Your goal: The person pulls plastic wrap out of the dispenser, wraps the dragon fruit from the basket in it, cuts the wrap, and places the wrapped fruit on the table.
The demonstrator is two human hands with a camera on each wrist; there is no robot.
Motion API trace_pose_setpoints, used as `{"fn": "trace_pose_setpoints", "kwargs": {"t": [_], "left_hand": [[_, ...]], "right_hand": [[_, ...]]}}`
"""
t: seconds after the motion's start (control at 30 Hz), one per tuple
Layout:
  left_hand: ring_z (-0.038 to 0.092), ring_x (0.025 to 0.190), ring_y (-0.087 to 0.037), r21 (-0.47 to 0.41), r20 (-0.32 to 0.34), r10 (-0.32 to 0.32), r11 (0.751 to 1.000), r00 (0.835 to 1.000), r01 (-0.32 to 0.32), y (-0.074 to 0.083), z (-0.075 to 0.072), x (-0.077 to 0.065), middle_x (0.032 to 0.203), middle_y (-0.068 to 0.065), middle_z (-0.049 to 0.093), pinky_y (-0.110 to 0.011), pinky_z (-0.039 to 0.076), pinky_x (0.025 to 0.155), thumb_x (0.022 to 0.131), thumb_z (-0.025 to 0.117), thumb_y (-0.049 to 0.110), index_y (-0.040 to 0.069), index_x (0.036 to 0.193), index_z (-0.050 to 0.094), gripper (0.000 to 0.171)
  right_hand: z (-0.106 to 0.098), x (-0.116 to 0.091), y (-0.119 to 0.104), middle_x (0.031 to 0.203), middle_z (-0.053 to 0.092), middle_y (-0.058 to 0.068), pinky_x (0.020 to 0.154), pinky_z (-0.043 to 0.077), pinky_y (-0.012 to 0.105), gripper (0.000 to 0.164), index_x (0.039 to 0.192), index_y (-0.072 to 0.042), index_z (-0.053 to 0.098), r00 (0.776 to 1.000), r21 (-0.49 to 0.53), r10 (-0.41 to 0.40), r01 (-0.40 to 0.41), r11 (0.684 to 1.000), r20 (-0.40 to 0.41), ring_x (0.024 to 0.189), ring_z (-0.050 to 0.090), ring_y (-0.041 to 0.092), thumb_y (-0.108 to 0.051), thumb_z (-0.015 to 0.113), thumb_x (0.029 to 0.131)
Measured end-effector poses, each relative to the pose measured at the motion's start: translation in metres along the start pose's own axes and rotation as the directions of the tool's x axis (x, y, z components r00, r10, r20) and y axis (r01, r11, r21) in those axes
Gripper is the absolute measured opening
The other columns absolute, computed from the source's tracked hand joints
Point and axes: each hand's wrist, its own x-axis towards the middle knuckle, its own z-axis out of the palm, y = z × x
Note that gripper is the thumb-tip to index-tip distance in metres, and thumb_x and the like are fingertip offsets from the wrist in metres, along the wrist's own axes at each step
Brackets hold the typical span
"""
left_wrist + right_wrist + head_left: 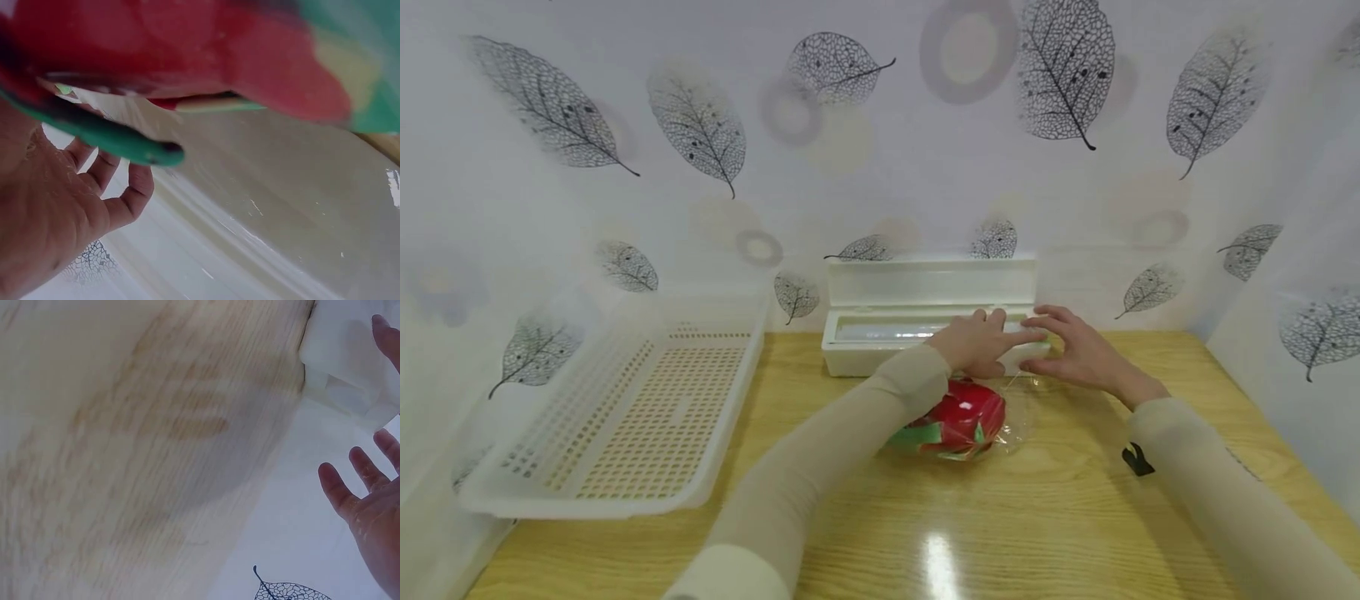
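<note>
A red dragon fruit (972,417) with green scales lies on the table under clear cling film (1017,417), partly hidden behind the left forearm. Behind it stands a white cling film dispenser (865,360) with its lid raised. My left hand (977,343) reaches over the dispenser's right part, index finger stretched to the right. In the left wrist view the dragon fruit (187,50) looms close below that hand (69,206), whose fingers bend loosely. My right hand (1078,354) is at the dispenser's right end, fingers spread. The right wrist view shows the same spread fingers (337,490).
A white perforated plastic basket (715,433) stands on the left of the wooden table (970,525). A leaf-printed sheet (910,167) hangs close behind the dispenser and along the sides. A small black clip-like piece (1138,460) shows by the right sleeve.
</note>
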Motion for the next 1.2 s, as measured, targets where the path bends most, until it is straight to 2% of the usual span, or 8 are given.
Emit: {"fn": "trace_pose_setpoints", "kwargs": {"t": [0.27,0.5,0.7,1.1,1.2], "left_hand": [[0.053,0.126,-0.025,0.054,0.021,-0.069,0.996,0.997,0.067,0.010,-0.001,0.005,0.155,-0.008,0.039,-0.043,0.058,0.092,0.101,0.056,0.048,0.050,0.161,0.009,0.076],[0.054,0.125,-0.024,0.019,0.012,-0.107,0.994,0.994,0.107,0.012,-0.003,0.006,0.153,-0.005,0.042,-0.038,0.059,0.089,0.101,0.059,0.046,0.049,0.161,0.014,0.075],[0.057,0.126,-0.027,-0.007,-0.016,-0.079,0.997,0.997,0.079,0.010,-0.004,0.005,0.153,-0.006,0.045,-0.035,0.060,0.090,0.102,0.061,0.038,0.044,0.161,0.022,0.071],[0.056,0.132,-0.028,-0.078,-0.006,-0.059,0.995,0.998,0.059,0.007,-0.008,0.005,0.160,-0.005,0.042,-0.035,0.059,0.094,0.104,0.058,0.028,0.038,0.161,0.028,0.066],[0.058,0.130,-0.027,-0.090,-0.021,-0.037,0.995,0.999,0.035,0.004,-0.008,0.006,0.155,-0.006,0.047,-0.035,0.058,0.097,0.103,0.058,0.025,0.033,0.159,0.035,0.061]], "right_hand": [[0.004,-0.003,0.003,0.149,0.047,0.027,0.098,0.045,0.072,0.064,0.136,-0.006,0.062,0.999,-0.005,-0.019,0.019,1.000,-0.036,0.128,0.051,0.055,-0.023,0.088,0.079],[0.006,-0.004,0.002,0.149,0.048,0.025,0.098,0.046,0.071,0.062,0.134,-0.007,0.064,0.998,-0.009,-0.020,0.020,1.000,-0.061,0.127,0.053,0.054,-0.023,0.088,0.079],[0.007,-0.003,0.005,0.150,0.047,0.025,0.099,0.045,0.071,0.061,0.134,-0.007,0.064,0.998,-0.005,-0.016,0.015,1.000,-0.067,0.128,0.053,0.054,-0.023,0.088,0.080],[0.004,-0.003,0.005,0.150,0.048,0.024,0.099,0.046,0.070,0.058,0.132,-0.009,0.063,0.998,-0.004,-0.017,0.016,1.000,-0.068,0.128,0.053,0.054,-0.022,0.087,0.081],[0.004,-0.003,0.006,0.150,0.048,0.024,0.099,0.046,0.070,0.056,0.131,-0.009,0.064,0.997,0.000,-0.029,0.029,1.000,-0.073,0.128,0.053,0.053,-0.021,0.087,0.081]]}}
